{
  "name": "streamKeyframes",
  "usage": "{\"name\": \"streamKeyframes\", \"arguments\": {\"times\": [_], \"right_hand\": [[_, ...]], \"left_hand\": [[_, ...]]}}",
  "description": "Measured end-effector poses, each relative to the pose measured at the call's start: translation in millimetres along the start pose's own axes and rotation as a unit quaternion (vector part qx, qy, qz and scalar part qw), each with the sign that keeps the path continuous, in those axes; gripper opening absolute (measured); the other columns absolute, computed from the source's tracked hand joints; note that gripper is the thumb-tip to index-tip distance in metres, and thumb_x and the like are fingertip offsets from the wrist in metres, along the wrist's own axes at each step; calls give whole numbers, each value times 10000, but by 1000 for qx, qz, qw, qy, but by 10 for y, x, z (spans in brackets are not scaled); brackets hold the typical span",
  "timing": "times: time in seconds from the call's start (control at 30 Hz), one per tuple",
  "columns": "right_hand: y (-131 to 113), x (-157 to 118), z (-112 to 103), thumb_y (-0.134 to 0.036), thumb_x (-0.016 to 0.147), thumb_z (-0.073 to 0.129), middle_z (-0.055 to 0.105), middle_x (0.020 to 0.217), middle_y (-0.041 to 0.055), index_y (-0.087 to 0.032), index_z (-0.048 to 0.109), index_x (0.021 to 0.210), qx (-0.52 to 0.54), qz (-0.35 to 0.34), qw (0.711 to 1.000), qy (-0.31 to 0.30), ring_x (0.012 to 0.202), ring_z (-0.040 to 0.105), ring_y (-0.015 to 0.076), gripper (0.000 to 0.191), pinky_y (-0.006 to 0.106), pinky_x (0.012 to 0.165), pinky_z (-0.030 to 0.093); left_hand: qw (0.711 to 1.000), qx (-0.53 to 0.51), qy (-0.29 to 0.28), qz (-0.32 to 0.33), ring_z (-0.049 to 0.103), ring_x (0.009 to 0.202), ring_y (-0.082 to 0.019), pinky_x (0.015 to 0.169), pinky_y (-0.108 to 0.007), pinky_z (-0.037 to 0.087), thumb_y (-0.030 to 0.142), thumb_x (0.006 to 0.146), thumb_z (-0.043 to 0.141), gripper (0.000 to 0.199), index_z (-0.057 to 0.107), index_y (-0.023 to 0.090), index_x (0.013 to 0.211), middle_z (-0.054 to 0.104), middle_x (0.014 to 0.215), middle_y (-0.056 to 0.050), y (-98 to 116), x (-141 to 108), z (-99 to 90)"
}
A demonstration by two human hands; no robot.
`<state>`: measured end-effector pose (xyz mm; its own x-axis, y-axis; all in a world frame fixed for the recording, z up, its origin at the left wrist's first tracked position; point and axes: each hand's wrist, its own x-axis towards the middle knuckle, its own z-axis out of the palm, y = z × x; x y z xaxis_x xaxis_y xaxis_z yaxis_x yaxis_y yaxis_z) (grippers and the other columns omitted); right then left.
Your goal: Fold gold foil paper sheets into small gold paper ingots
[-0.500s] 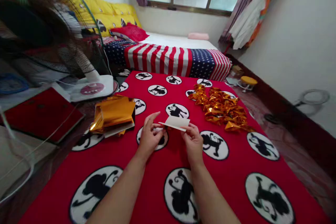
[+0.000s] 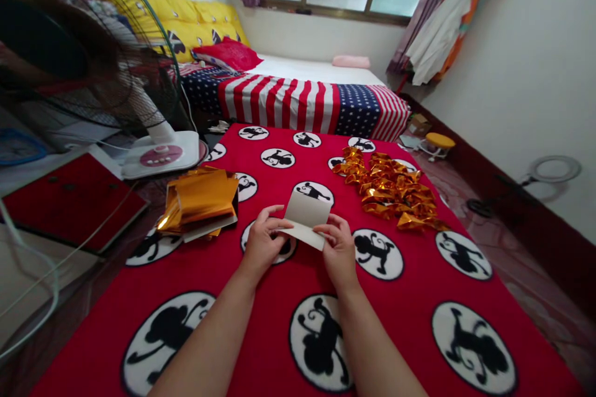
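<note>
A sheet of paper (image 2: pixel 307 211), pale side toward me, is held just above the red cloth (image 2: pixel 261 335) with a bend across it. Its far part stands up and its near part slopes toward me. My left hand (image 2: pixel 265 239) pinches the left end near the bend between thumb and fingers. At the other end my right hand (image 2: pixel 339 248) grips the right edge the same way. Left of my hands lies a stack of gold foil paper sheets (image 2: pixel 205 195). Several folded gold foil pieces (image 2: pixel 386 186) are heaped to the right.
A fan (image 2: pixel 162 149) with a white base stands beyond the stack, at the left edge. Farther back is a bed with a striped and starred cover (image 2: pixel 288 102). A yellow stool (image 2: pixel 440 140) is on the floor at the right.
My left fingers have closed onto the sheet's left end. The sheet has tipped so that its far part stands higher and shows more of its pale face.
</note>
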<state>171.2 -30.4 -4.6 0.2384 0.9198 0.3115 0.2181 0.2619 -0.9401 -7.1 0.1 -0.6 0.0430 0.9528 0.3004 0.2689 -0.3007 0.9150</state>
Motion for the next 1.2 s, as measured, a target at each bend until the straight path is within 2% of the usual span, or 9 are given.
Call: {"name": "streamKeyframes", "arguments": {"times": [0.1,0.23,0.4,0.57,0.67,0.8,0.9,1.07,1.2], "right_hand": [[-48,-29,-21,-105,754,587,496,1205,84,-249,739,882,-124,-37,991,27,1144,502,250,246,353,830,519],[-111,-49,-70,-42,741,566,537,1065,77,-256,735,930,-231,-79,968,50,1016,518,235,331,375,830,492],[-94,-28,-92,45,690,491,643,957,47,-247,733,844,-219,-112,968,-55,950,548,223,409,368,831,469],[-57,0,-135,28,710,511,698,992,32,-255,746,866,-210,-97,967,-106,958,570,227,399,384,867,471],[-55,14,-169,-1,742,544,706,1003,28,-256,751,851,-201,-85,969,-117,965,584,221,346,378,877,473],[-95,24,-193,-124,803,630,720,966,37,-238,740,794,-177,-66,975,-117,922,608,213,158,359,852,484],[-141,22,-195,-170,833,629,725,929,40,-226,726,766,-167,-63,977,-118,892,617,203,130,343,836,484],[-161,10,-185,-184,828,634,717,955,45,-219,721,806,-168,-63,978,-107,902,621,200,96,340,849,485],[-147,2,-179,-190,820,630,712,988,53,-217,715,829,-164,-66,979,-99,925,623,206,90,348,866,488]], "left_hand": [[991,112,16,66,619,921,-175,882,-353,530,74,708,634,205,761,213,790,589,1214,-66,24,-16,-15],[978,180,9,104,580,962,-198,876,-350,495,-12,648,589,327,759,230,789,630,1083,-51,51,-29,-36],[981,141,-68,113,618,938,-185,865,-319,490,-50,620,555,384,745,212,827,708,947,-30,37,-25,-62],[980,116,-117,111,655,927,-182,889,-320,494,-45,621,607,353,749,206,824,742,954,-33,-30,3,-102],[982,96,-123,108,664,906,-173,880,-306,497,15,692,652,244,753,212,795,751,928,-31,-15,24,-133],[983,94,-135,85,655,810,-166,801,-294,495,177,777,692,68,749,214,788,734,822,-28,78,21,-163],[980,105,-150,84,642,765,-160,755,-280,485,194,786,685,51,725,206,758,715,782,-26,131,-6,-169],[979,108,-143,97,650,962,-190,888,-306,470,208,775,684,55,658,191,730,727,1019,-61,158,-44,-159],[976,129,-161,63,650,823,-170,771,-275,477,244,824,621,96,651,189,752,729,905,-55,177,-48,-161]]}}
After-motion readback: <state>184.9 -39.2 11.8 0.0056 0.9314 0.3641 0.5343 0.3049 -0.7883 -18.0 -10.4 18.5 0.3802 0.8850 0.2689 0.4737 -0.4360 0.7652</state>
